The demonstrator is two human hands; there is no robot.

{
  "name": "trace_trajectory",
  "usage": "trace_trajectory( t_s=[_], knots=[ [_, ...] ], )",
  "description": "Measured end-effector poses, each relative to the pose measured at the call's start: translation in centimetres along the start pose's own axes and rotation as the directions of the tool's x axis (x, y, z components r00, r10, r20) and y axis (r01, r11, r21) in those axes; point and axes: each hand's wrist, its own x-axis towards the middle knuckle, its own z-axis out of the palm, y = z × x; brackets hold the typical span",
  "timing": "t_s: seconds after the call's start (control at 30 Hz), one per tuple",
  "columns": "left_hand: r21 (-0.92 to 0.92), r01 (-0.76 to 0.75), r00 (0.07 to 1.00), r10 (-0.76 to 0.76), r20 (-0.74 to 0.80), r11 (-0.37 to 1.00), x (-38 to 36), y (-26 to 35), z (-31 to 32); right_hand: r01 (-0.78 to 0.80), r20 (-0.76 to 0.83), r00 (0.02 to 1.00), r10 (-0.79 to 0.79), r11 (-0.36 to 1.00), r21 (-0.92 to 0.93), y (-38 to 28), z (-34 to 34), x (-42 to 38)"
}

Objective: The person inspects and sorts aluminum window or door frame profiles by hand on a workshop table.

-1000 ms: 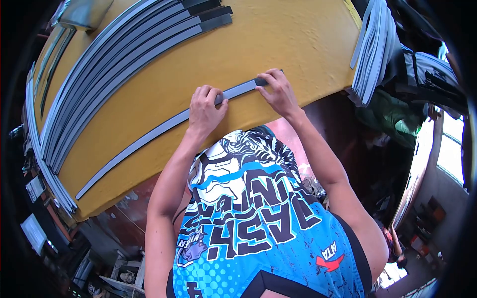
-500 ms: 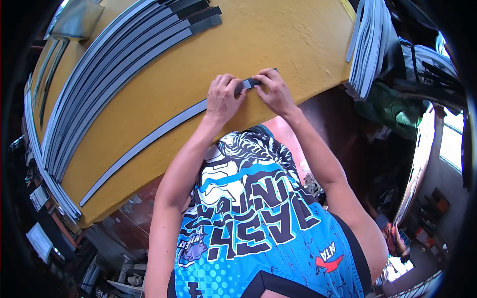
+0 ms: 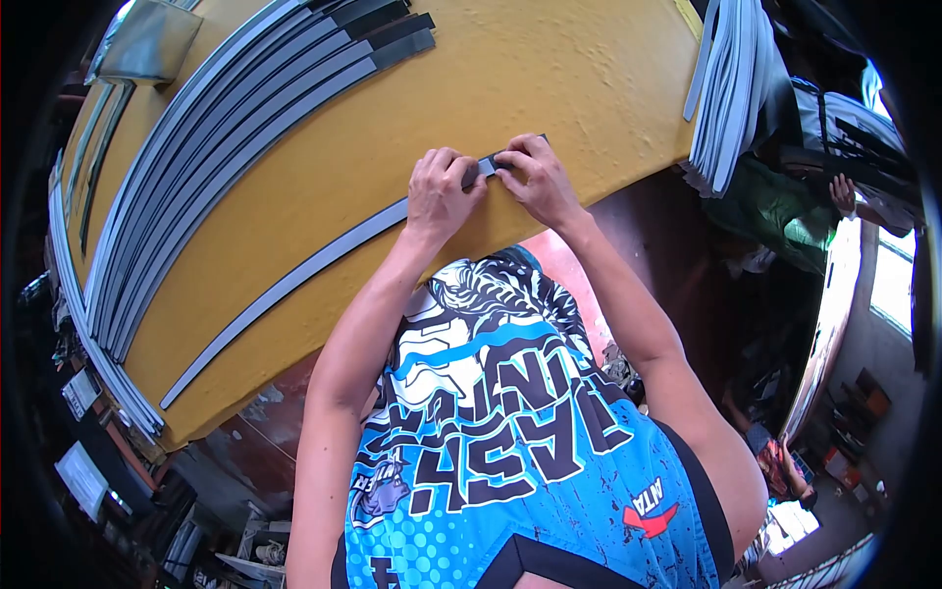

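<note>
A long grey strip with dark edges curves across the yellow table, its dark end lying between my hands. My left hand pinches the strip just short of that end, its fingers curled over it. Close beside it, my right hand grips the dark end piece between thumb and fingers. A short grey section of the strip shows between the fingertips of both hands.
Several similar strips lie side by side at the left. A bundle of pale strips hangs over the table's right edge. At the far right another person's hand shows, and a person in patterned clothing is lower down.
My right fingers have shifted slightly left on the dark end. Another person's hand has come into view at the far right, and the person lower right has moved a little.
</note>
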Motion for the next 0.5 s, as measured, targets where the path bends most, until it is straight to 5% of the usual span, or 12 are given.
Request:
trace_trajectory(
  t_s=[0.27,0.5],
  knots=[
    [0.005,-0.014,1.0,0.014,-0.02,1.0,-0.1,0.1,0.0,0.003,-0.003,1.0,-0.003,1.0,0.003,0.0,0.0,0.0],
    [-0.071,-0.032,0.999,0.03,-0.024,0.997,-1.4,-0.3,-0.7,-0.107,-0.019,0.993,0.114,0.971,0.214,0.6,0.0,0.2]
  ],
)
